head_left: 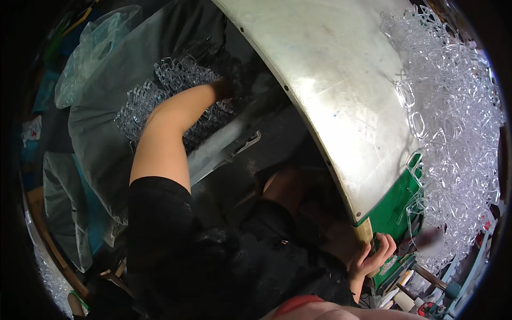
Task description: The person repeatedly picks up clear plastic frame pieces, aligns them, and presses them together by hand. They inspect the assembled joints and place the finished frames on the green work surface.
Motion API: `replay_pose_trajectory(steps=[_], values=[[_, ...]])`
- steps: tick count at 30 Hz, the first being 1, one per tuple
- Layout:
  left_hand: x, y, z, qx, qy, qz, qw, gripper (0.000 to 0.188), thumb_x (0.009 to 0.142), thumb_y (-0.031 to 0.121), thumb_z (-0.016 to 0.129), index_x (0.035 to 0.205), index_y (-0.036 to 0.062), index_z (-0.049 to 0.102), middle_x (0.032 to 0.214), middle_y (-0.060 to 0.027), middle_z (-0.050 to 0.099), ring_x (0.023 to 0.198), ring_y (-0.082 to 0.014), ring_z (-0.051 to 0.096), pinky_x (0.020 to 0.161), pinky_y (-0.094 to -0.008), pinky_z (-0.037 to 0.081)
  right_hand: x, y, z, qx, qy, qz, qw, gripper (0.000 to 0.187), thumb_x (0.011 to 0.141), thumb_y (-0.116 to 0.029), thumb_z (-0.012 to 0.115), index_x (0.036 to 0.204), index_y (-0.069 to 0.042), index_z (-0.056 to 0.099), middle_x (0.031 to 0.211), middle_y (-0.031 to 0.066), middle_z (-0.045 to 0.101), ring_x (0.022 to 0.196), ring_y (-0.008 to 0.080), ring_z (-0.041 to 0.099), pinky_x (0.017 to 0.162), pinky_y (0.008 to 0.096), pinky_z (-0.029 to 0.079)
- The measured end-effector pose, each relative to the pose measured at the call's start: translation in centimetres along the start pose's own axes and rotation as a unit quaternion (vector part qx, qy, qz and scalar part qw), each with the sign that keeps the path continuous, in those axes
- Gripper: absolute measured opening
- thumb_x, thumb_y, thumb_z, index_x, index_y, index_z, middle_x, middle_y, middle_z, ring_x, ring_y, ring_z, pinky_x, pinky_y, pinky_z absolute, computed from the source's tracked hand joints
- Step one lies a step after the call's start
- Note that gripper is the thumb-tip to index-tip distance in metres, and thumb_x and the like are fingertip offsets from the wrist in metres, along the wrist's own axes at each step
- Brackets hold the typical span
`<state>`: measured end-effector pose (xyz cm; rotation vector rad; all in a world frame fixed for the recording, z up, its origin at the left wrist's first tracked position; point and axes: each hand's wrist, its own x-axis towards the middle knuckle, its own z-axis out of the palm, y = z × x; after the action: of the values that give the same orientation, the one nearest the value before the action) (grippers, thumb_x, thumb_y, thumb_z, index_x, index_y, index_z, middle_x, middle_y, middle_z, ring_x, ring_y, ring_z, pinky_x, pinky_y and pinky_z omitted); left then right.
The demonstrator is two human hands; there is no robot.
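Note:
My left arm reaches forward over a dark grey bag or cloth with a heap of clear plastic loop-shaped pieces [184, 74] on it. My left hand [221, 88] sits in deep shadow at the heap's right side; its fingers are hidden, so any hold cannot be made out. At the lower right, my right hand [376, 255] rests on the near corner of the worktable [320, 69]. Its fingers lie apart on a green mat [392, 205], with nothing seen in them.
A large pile of clear plastic pieces [453, 133] covers the table's right side. Tools and small items [416, 298] crowd the lower right. A clear plastic bag [96, 58] lies at the far left. A whitish strip [224, 152] stands below the tabletop, near my legs.

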<state>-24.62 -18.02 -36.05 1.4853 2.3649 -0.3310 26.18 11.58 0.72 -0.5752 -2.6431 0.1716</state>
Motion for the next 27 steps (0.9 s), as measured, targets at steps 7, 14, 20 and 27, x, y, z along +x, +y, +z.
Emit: replay_pose_trajectory(steps=[7,14,20,27], values=[[2.2,4.5,0.9,0.187,-0.222,-0.034,0.956,0.039,0.087,0.022,0.056,0.124,0.009,0.061,0.12,-0.0145,0.063,0.109,-0.0369,0.059,0.09,-0.056,0.045,-0.1,0.2,-0.3,0.008,-0.004,-0.001,1.0,0.036,0.086,-0.029,0.061,0.103,0.003,0.056,0.104,0.0187,0.05,0.097,0.0326,0.05,0.086,0.0406,0.041],[4.5,2.3,2.0,0.102,-0.174,-0.074,0.977,0.034,0.083,0.02,0.059,0.114,0.009,0.066,0.122,-0.0134,0.061,0.111,-0.0347,0.058,0.088,-0.0537,0.047,0.4,0.1,-0.2,0.021,-0.002,-0.01,1.0,0.033,0.084,-0.026,0.062,0.101,0.002,0.057,0.1,0.0172,0.053,0.095,0.0322,0.051,0.083,0.0406,0.042],[7.3,0.4,2.0,0.105,-0.063,-0.012,0.992,0.031,0.082,0.02,0.06,0.11,0.0075,0.067,0.114,-0.0142,0.064,0.106,-0.0347,0.06,0.087,-0.0519,0.047,1.2,0.4,-0.1,-0.008,0.02,-0.015,1.0,0.031,0.078,-0.028,0.065,0.094,-0.002,0.06,0.093,0.0147,0.056,0.086,0.0322,0.053,0.077,0.0412,0.043],[5.9,-0.2,1.1,0.127,0.025,0.047,0.99,0.029,0.082,0.019,0.061,0.106,0.0057,0.068,0.106,-0.0151,0.067,0.101,-0.0348,0.063,0.085,-0.0499,0.048,1.3,1.0,-0.9,0.006,-0.001,0.001,1.0,0.034,0.066,-0.023,0.072,0.094,-0.006,0.062,0.094,0.01,0.057,0.087,0.0295,0.053,0.075,0.0393,0.044]])
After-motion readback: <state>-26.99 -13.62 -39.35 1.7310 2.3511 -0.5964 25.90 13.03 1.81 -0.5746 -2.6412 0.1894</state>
